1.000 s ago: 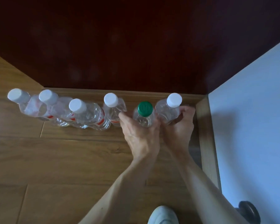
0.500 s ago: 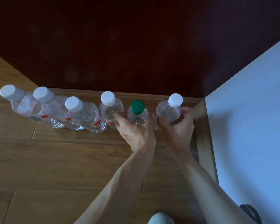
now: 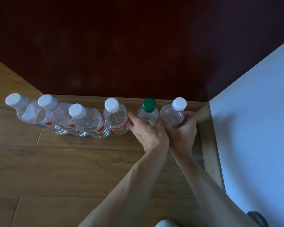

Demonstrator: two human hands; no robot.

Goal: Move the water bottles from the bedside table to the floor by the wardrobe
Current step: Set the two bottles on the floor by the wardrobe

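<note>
Several clear water bottles stand in a row on the wooden floor (image 3: pixel 72 161) along the dark red wardrobe (image 3: pixel 138 46). My left hand (image 3: pixel 147 131) is wrapped around the green-capped bottle (image 3: pixel 148 110). My right hand (image 3: pixel 183 130) grips the white-capped bottle (image 3: pixel 174 113) at the row's right end. Both bottles stand upright on the floor. To their left stands another white-capped bottle (image 3: pixel 116 118), then three more (image 3: pixel 87 120), partly overlapping in view.
A white wall or door (image 3: pixel 252 128) with a wooden skirting (image 3: pixel 208 145) closes off the right side. A dark round object (image 3: pixel 259 218) sits at the bottom right. My shoe tip (image 3: pixel 166 223) shows at the bottom edge.
Both hands stayed on the two rightmost bottles while these shifted slightly and settled against the wardrobe base. The view has shifted a little.
</note>
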